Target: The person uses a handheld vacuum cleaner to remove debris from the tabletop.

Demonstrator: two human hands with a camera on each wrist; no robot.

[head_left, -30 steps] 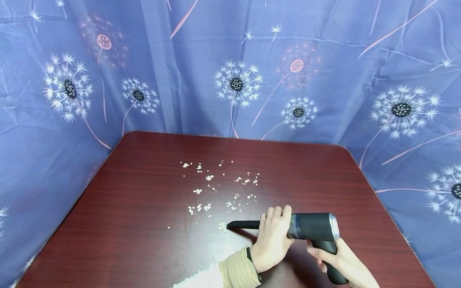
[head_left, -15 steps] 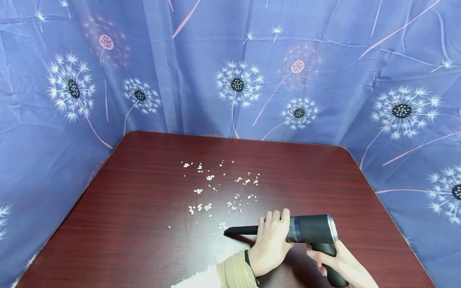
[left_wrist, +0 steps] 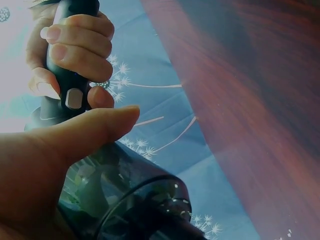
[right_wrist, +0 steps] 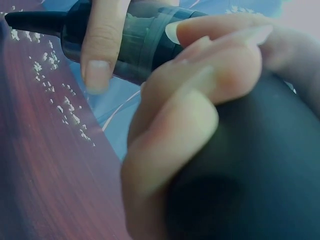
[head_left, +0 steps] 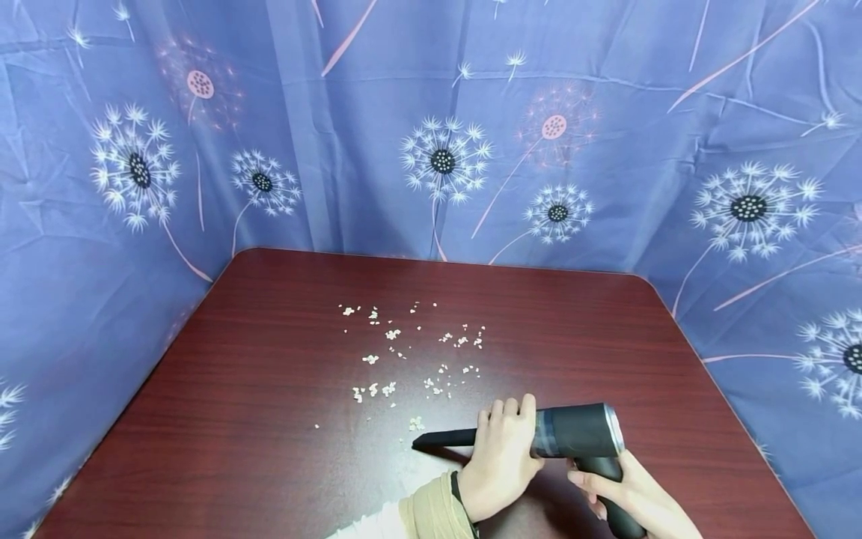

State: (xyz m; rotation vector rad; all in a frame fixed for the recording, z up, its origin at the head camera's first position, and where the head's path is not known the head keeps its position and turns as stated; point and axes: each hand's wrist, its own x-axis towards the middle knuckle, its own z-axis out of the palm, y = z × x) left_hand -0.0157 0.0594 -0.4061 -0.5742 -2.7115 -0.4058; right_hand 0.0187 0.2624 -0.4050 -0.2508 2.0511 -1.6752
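Observation:
A black handheld vacuum with a long narrow nozzle is held over the near right part of the table. My left hand grips its front barrel, where a see-through section shows in the left wrist view. Around the handle, the fingers of my right hand are curled. The nozzle tip points left, just below a small cluster of white crumbs; whether it touches the table I cannot tell.
More white crumbs lie scattered over the middle of the dark red wooden table. A blue curtain with dandelion prints hangs along the back and both sides.
Both hands and the vacuum have shifted slightly left and toward the near edge. The nozzle tip has gone from beside the small crumb cluster to just below it. The crumbs look unchanged.

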